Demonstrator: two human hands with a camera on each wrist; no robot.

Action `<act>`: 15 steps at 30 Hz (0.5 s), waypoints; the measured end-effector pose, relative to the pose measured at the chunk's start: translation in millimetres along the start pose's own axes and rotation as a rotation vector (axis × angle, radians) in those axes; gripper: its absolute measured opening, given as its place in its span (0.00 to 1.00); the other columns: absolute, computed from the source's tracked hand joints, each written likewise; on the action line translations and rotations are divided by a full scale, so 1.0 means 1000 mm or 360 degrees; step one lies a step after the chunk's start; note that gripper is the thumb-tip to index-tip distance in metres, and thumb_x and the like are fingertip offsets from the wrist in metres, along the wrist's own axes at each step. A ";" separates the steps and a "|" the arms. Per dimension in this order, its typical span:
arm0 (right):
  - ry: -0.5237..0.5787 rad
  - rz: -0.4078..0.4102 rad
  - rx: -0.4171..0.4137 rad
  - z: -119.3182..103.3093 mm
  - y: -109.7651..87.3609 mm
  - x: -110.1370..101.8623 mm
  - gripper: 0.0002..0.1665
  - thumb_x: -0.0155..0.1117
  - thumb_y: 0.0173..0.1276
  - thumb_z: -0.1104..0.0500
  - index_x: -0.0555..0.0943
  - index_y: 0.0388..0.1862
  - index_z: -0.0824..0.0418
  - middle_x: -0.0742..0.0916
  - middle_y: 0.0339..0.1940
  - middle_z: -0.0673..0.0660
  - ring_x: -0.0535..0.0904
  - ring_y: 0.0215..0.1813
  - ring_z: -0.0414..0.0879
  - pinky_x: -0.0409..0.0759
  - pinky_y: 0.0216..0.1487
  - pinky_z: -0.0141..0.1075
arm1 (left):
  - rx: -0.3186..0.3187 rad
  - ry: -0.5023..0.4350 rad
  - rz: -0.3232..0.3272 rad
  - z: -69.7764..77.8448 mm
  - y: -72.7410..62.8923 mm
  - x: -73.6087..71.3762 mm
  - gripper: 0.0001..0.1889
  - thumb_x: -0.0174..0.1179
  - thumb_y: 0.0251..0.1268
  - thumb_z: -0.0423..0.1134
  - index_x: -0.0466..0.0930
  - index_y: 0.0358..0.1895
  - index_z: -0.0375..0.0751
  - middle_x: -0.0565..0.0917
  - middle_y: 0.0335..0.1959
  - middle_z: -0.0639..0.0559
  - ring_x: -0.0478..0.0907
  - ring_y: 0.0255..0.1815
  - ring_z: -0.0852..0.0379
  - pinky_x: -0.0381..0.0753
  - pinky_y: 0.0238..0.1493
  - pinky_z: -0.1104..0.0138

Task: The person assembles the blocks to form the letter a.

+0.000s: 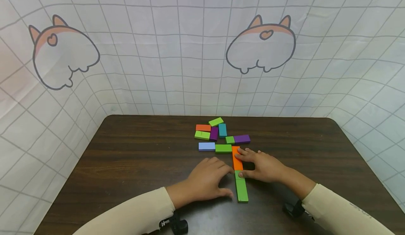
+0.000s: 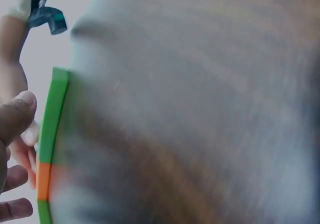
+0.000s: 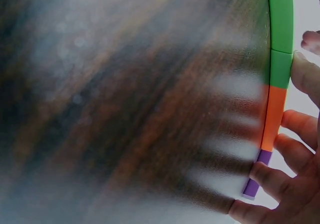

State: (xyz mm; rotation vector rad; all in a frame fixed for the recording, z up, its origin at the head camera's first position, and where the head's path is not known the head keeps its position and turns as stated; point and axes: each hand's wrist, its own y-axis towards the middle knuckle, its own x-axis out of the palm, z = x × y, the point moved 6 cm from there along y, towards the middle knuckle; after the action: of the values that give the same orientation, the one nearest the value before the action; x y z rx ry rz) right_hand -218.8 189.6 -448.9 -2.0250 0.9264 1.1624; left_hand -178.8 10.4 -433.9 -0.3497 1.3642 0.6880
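Observation:
A line of flat blocks runs toward the front of the table in the head view: an orange block (image 1: 237, 163), a short green block (image 1: 237, 175) and a longer green block (image 1: 242, 191). The right hand (image 1: 265, 166) lies along the line's right side, fingers spread. Its fingertips touch the orange block and its thumb (image 3: 304, 74) is at the short green one. On the other side is the left hand (image 1: 206, 178), with loosely bent fingers close to the line and nothing in its grasp. In the left wrist view its thumb (image 2: 20, 115) appears beside the green blocks.
Past the orange block, a green block (image 1: 223, 149) and a blue block (image 1: 206, 147) form a row. Behind them lie a purple block (image 1: 242, 139), a teal block (image 1: 223, 130) and several more. The dark wooden table (image 1: 133, 157) meets a white grid-patterned curtain (image 1: 158, 70).

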 end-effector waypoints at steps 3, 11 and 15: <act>0.0003 0.0000 0.0006 0.001 0.000 0.000 0.45 0.66 0.68 0.33 0.72 0.77 0.55 0.68 0.79 0.55 0.61 0.79 0.58 0.60 0.72 0.64 | -0.0025 0.0013 0.0052 -0.009 0.000 -0.010 0.30 0.68 0.60 0.67 0.82 0.59 0.53 0.83 0.53 0.60 0.75 0.56 0.58 0.74 0.59 0.60; 0.0000 -0.0003 0.0022 0.001 0.001 0.001 0.45 0.65 0.68 0.32 0.72 0.76 0.54 0.68 0.79 0.55 0.61 0.79 0.57 0.59 0.72 0.64 | -0.0132 0.0006 0.0211 -0.035 0.001 -0.035 0.21 0.66 0.68 0.57 0.83 0.57 0.51 0.83 0.54 0.56 0.75 0.60 0.54 0.73 0.63 0.54; 0.0000 -0.0002 0.0026 0.001 0.001 0.000 0.45 0.65 0.68 0.32 0.72 0.76 0.54 0.68 0.79 0.55 0.61 0.79 0.57 0.59 0.72 0.63 | -0.0200 0.0033 0.0277 -0.055 0.002 -0.041 0.17 0.65 0.70 0.51 0.83 0.56 0.49 0.83 0.54 0.55 0.75 0.60 0.53 0.74 0.62 0.54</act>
State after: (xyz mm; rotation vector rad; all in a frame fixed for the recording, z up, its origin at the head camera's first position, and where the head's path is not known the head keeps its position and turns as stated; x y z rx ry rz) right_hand -219.7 189.9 -449.7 -2.0120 0.9320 1.1507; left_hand -224.8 -31.7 -404.3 -0.3409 1.3850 0.9195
